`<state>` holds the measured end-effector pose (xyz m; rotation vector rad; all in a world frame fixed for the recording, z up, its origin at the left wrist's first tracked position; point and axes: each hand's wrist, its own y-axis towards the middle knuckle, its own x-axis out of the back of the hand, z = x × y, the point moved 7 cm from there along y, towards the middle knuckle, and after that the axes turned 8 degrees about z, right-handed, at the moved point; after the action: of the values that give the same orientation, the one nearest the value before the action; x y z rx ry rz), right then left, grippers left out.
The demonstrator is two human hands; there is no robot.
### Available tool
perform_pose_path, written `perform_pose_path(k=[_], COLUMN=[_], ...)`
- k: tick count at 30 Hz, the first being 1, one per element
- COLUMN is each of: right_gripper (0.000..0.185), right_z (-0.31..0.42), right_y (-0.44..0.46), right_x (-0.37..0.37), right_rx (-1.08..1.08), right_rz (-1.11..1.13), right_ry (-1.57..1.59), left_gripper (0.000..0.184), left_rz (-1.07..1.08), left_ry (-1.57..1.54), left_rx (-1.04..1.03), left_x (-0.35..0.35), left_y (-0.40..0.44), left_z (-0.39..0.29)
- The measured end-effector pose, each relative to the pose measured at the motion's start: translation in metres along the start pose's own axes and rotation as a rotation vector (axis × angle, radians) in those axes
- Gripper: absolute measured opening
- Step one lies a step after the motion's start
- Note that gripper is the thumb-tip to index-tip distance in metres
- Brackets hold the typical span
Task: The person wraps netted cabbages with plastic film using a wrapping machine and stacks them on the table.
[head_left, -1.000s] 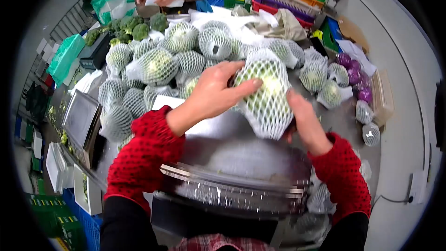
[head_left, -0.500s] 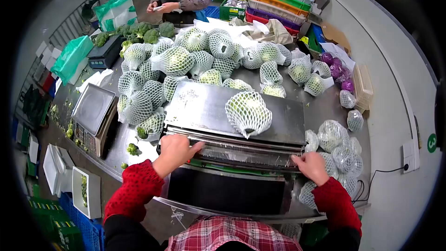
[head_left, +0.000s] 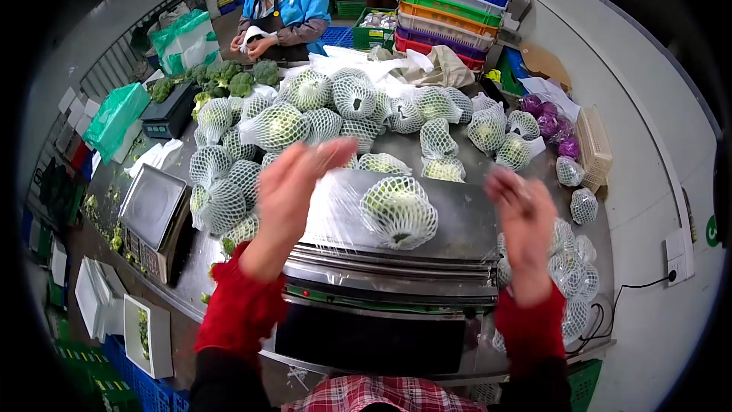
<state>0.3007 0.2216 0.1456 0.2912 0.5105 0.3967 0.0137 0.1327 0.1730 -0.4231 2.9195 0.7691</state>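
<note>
A pale green vegetable head in a white foam net (head_left: 399,212) sits on the steel top of a film-wrapping machine (head_left: 465,210). Clear plastic film (head_left: 332,214) rises in shiny creases from the rollers towards my left hand (head_left: 293,191), which is closed on its edge above the left side of the machine. On the other side, my right hand (head_left: 526,217) is raised level with it, fingers curled in and somewhat blurred. The film's edge at that hand is hard to make out. The netted head lies between both hands, touched by neither.
Netted vegetable heads (head_left: 278,126) are heaped behind the machine, with bare broccoli (head_left: 223,74) beyond. A scale (head_left: 155,194) stands at left. Film-wrapped heads (head_left: 568,267) lie at right, near purple vegetables (head_left: 549,118). A co-worker (head_left: 293,11) stands across the table by stacked crates (head_left: 450,11).
Both hands have lifted from the roller edge at the machine's front, moving up and away from me. Film now stretches upward at the left. The netted head looks slightly turned.
</note>
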Motion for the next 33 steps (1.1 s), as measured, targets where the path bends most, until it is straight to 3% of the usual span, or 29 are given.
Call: perform_pose_path(k=[1, 2, 3, 4, 5, 6, 7, 8, 9, 10, 11, 14, 15, 19, 20, 22, 24, 26, 27, 28, 30, 32, 33], right_gripper=[0.014, 0.011, 0.01, 0.013, 0.014, 0.015, 0.017, 0.022, 0.022, 0.029, 0.038, 0.044, 0.043, 0.037, 0.033, 0.028, 0.027, 0.023, 0.023, 0.021, 0.019, 0.02, 0.02], right_z=[-0.03, -0.082, -0.137, -0.136, -0.161, -0.16, -0.149, -0.141, -0.146, -0.141, -0.135, -0.116, -0.108, -0.038, -0.035, -0.05, -0.066, -0.056, -0.057, -0.054, -0.052, -0.049, -0.043], right_y=[0.02, 0.024, 0.014, 0.003, -0.008, -0.015, -0.015, -0.017, -0.019, -0.018, -0.018, -0.013, -0.019, -0.086, -0.114, -0.173, -0.221, -0.24, -0.246, -0.247, -0.248, -0.249, -0.252], right_x=[0.012, 0.041, 0.073, 0.054, 0.062, 0.057, 0.044, 0.034, 0.037, 0.03, 0.02, 0.009, 0.01, -0.028, -0.033, -0.019, 0.01, 0.017, 0.012, 0.003, 0.0, 0.012, 0.024], right_rx=[0.033, -0.089, -0.303, -0.427, -0.507, -0.52, -0.472, -0.427, -0.438, -0.28, -0.104, 0.037, -0.109, -0.276, -0.465, -0.847, -1.185, -1.06, -1.068, -0.951, -0.797, -0.811, -0.77], right_rz=[-0.069, 0.088, 0.072, 0.132, 0.118, 0.168, 0.226, 0.285, 0.278, 0.443, 0.608, 0.709, 0.732, 0.887, 0.872, 0.75, 0.313, 0.128, 0.13, 0.166, 0.178, 0.049, -0.004], right_ry=[-0.181, -0.34, -0.367, -0.383, -0.15, -0.162, -0.223, -0.287, -0.282, -0.556, -0.829, -1.022, -0.952, -0.93, -0.786, -0.636, -0.203, -0.137, -0.129, -0.192, -0.291, -0.351, -0.468], left_gripper=[0.028, 0.025, 0.019, 0.019, 0.024, 0.032, 0.056, 0.056, 0.061, 0.067, 0.074, 0.072, 0.07, 0.063, 0.067, 0.07, 0.064, 0.06, 0.046, 0.046, 0.026, 0.024, 0.025], left_rz=[0.12, 0.237, 0.348, 0.452, 0.438, 0.427, 0.489, 0.491, 0.68, 0.85, 0.804, 0.776, 0.769, 0.779, 0.826, 0.761, 0.717, 0.128, 0.042, 0.032, 0.166, -0.141, -0.126], left_ry=[0.246, 0.494, 0.56, 0.624, 0.449, 0.273, 0.297, 0.294, 0.62, 0.94, 1.013, 1.06, 1.018, 0.565, 0.478, 0.283, 0.046, -0.893, -1.027, -1.025, -0.325, -0.3, -0.221], left_rx=[0.129, 0.257, 0.45, 0.637, 0.486, 0.352, 0.29, 0.311, 0.013, -0.313, -0.379, -0.433, -0.375, 0.158, 0.291, 0.466, 0.923, 1.167, 1.07, 1.081, 0.866, 0.983, 0.911], left_x=[0.005, 0.013, 0.013, 0.012, 0.009, 0.011, 0.005, 0.005, -0.008, -0.023, -0.022, -0.03, -0.025, -0.026, -0.024, -0.021, -0.001, 0.015, 0.009, 0.001, 0.003, 0.014, 0.024], left_y=[0.013, 0.021, 0.011, -0.005, -0.013, -0.021, -0.024, -0.027, -0.029, -0.039, -0.038, -0.035, -0.041, -0.109, -0.143, -0.194, -0.247, -0.292, -0.293, -0.307, -0.319, -0.341, -0.343], left_z=[0.054, 0.11, 0.151, 0.18, 0.176, 0.168, 0.151, 0.153, 0.139, 0.128, 0.132, 0.119, 0.118, 0.052, 0.056, 0.057, 0.08, 0.083, 0.065, 0.062, 0.059, 0.062, 0.052])
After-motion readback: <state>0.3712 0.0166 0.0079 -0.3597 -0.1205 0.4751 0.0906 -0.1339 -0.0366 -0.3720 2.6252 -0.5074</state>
